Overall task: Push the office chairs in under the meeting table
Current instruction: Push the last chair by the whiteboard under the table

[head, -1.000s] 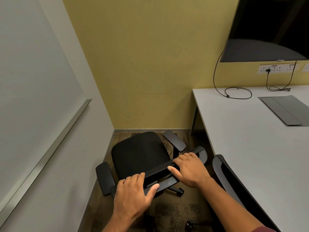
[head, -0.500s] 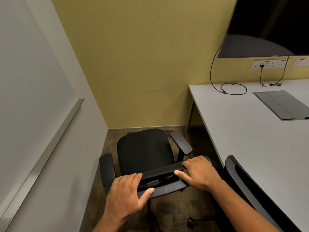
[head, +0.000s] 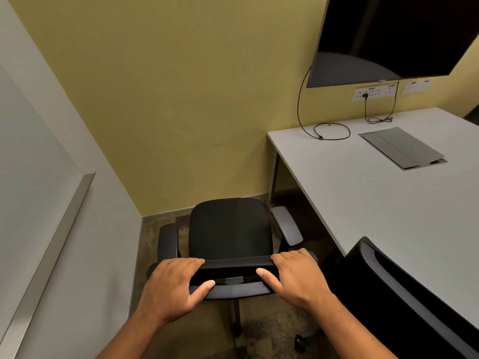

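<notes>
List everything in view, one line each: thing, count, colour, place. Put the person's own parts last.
Chairs: 2, black; one held in the corner facing the yellow wall, one at the table's near edge.
Table: 1, white, right.
Screen: 1, black, on the wall above the table.
Sockets: 1 strip, white, under the screen.
Cables: 2, black, hanging from the wall onto the table.
Cable hatch: 1, grey, set in the tabletop.
Whiteboard: 1, white, left wall.
Left hand: on the chair's backrest top.
Right hand: on the backrest top.
</notes>
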Demonstrator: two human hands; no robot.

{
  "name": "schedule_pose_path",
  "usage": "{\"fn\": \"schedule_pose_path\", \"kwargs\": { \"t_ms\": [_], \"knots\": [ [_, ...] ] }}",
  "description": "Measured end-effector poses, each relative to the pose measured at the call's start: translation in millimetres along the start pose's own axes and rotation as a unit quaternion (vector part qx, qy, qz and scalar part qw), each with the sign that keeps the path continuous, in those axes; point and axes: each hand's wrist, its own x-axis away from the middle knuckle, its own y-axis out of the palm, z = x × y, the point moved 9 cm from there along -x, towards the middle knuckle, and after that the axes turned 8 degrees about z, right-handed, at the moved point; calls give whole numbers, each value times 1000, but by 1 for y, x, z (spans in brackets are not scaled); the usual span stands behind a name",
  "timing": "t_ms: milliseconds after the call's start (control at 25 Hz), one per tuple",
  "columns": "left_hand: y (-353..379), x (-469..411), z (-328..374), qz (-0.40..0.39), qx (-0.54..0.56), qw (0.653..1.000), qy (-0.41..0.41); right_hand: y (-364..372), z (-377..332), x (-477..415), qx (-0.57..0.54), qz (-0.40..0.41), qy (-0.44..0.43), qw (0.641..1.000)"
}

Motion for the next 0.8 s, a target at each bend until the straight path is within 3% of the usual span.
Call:
{"fn": "schedule_pose_path", "kwargs": {
  "t_ms": [520, 800],
  "knots": [
    [37, -123, -93, -42, 27, 986, 158, 12, -26, -61, -1, 12, 60, 998],
    [70, -201, -102, -64, 26, 974, 214, 16, -5, -97, -14, 33, 119, 992]
  ]
}}
